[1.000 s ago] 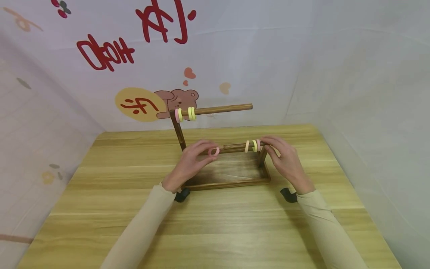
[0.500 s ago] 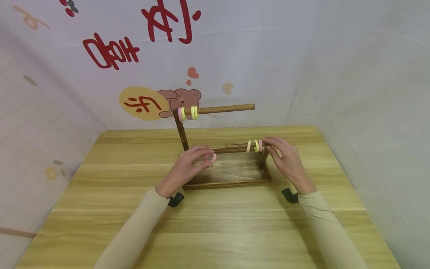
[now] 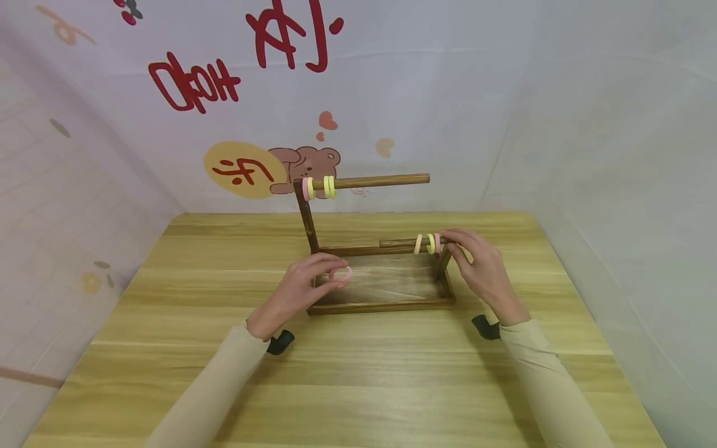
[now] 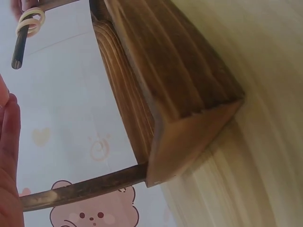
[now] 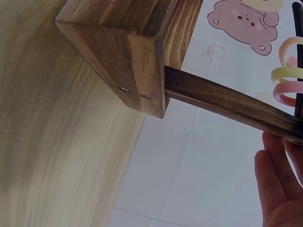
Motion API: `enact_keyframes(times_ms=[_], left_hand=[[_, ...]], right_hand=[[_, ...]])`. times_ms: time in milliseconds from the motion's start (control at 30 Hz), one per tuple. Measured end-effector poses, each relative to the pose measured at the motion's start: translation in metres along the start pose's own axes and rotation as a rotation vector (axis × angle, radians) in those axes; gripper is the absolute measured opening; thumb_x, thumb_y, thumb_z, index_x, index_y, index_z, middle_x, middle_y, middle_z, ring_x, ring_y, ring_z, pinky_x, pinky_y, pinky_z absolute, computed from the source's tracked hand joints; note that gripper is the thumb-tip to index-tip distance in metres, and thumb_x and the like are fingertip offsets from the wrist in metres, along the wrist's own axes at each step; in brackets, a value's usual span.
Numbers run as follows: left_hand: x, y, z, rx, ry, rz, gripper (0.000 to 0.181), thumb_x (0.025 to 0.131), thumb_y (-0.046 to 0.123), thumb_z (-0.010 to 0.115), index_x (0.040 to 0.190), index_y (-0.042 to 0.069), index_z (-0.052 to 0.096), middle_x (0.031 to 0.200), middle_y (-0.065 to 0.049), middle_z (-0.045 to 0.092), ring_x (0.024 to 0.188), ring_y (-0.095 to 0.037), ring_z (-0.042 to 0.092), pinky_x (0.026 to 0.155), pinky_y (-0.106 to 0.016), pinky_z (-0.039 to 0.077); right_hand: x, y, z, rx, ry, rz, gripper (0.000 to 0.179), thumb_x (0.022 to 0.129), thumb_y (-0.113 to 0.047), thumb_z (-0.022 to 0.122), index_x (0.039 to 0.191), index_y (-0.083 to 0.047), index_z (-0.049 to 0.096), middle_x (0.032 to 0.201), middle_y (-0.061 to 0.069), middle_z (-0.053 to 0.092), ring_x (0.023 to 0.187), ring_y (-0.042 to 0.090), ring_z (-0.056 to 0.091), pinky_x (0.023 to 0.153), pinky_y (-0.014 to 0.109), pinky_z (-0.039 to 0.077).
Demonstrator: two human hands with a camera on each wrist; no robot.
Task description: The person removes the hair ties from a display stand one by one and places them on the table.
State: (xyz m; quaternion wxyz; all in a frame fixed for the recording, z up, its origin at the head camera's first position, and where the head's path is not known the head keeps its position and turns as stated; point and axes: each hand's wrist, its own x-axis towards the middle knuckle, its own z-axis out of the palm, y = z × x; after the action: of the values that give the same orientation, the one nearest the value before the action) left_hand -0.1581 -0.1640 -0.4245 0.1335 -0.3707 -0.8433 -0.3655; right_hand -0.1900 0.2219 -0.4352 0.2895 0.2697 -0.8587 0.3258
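Note:
My left hand [image 3: 297, 286] pinches a pink hair tie [image 3: 349, 274] between thumb and fingertips, over the left part of a wooden rack's tray [image 3: 386, 307]. At the right, my right hand [image 3: 483, 269] grips the rack where its short lower bar [image 3: 398, 243] meets the right post [image 3: 442, 264]. Several hair ties hang on that bar near the fingers: a peach one [image 3: 417, 244], a yellow one [image 3: 431, 243] and a pink one [image 5: 286, 93]. The left wrist view shows only the edge of the left hand [image 4: 9, 146]; its hair tie is hardly visible there.
The rack's long upper bar [image 3: 386, 181] runs right from the tall left post [image 3: 307, 218], with pink and yellow hair ties [image 3: 329, 186] near that post. A printed cloth [image 3: 448, 93] hangs behind the wooden table [image 3: 358, 379]. Black wrist mounts [image 3: 281, 342] show below the hands.
My left hand has moved left and toward me, carrying the pink hair tie away from the lower bar's free end. The right hand keeps its grip on the rack. The view has shifted slightly.

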Motion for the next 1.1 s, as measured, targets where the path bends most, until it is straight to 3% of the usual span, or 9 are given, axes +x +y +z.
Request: enact_keyframes(times_ms=[133,367,533,733,1000,1100], left_hand=[[-0.006,-0.001,-0.002,0.028,-0.007,0.016,0.04,0.084,0.003,0.085,0.123,0.002,0.074,0.12,-0.01,0.072,0.089,-0.022,0.066,0.074,-0.037,0.057],[-0.018,-0.002,-0.004,0.075,-0.031,0.014,0.041,0.084,0.008,0.086,0.123,0.001,0.074,0.122,-0.011,0.072,0.11,-0.028,0.069,0.09,-0.047,0.059],[-0.027,-0.003,-0.006,0.096,-0.061,0.014,0.042,0.083,0.006,0.086,0.123,0.003,0.074,0.123,-0.012,0.072,0.112,-0.028,0.069,0.089,-0.046,0.06],[-0.035,-0.003,-0.008,0.091,-0.111,-0.036,0.041,0.086,0.01,0.085,0.125,0.006,0.074,0.127,-0.011,0.071,0.116,-0.029,0.067,0.094,-0.048,0.058],[-0.047,-0.007,-0.005,0.053,-0.125,0.007,0.038,0.085,0.008,0.086,0.121,0.006,0.074,0.119,-0.007,0.071,0.096,-0.022,0.07,0.076,-0.038,0.06],[-0.051,-0.008,-0.004,0.033,-0.125,0.023,0.039,0.083,0.003,0.086,0.12,0.005,0.073,0.117,-0.007,0.071,0.094,-0.024,0.07,0.076,-0.038,0.06]], right_hand=[[0.0,0.0,0.0,0.0,-0.003,0.006,0.032,0.095,0.005,0.07,0.127,-0.001,0.071,0.126,0.013,0.07,0.112,0.033,0.068,0.089,0.049,0.057],[-0.001,0.0,0.0,0.003,-0.009,0.005,0.033,0.095,0.004,0.071,0.128,-0.002,0.071,0.127,0.013,0.07,0.113,0.033,0.068,0.089,0.049,0.057],[-0.001,-0.001,0.0,0.003,-0.006,0.01,0.034,0.095,0.005,0.07,0.128,-0.003,0.071,0.127,0.012,0.07,0.112,0.032,0.068,0.088,0.049,0.057],[-0.001,-0.002,-0.001,0.005,-0.005,0.011,0.033,0.095,0.006,0.07,0.127,-0.002,0.071,0.127,0.012,0.07,0.112,0.032,0.068,0.089,0.049,0.057],[0.0,-0.002,-0.001,0.009,-0.005,0.007,0.033,0.095,0.006,0.07,0.127,-0.002,0.071,0.126,0.012,0.07,0.112,0.033,0.068,0.088,0.05,0.056],[0.0,-0.002,-0.001,0.009,-0.007,0.007,0.033,0.095,0.005,0.071,0.127,-0.002,0.071,0.127,0.012,0.07,0.112,0.033,0.068,0.088,0.051,0.056]])
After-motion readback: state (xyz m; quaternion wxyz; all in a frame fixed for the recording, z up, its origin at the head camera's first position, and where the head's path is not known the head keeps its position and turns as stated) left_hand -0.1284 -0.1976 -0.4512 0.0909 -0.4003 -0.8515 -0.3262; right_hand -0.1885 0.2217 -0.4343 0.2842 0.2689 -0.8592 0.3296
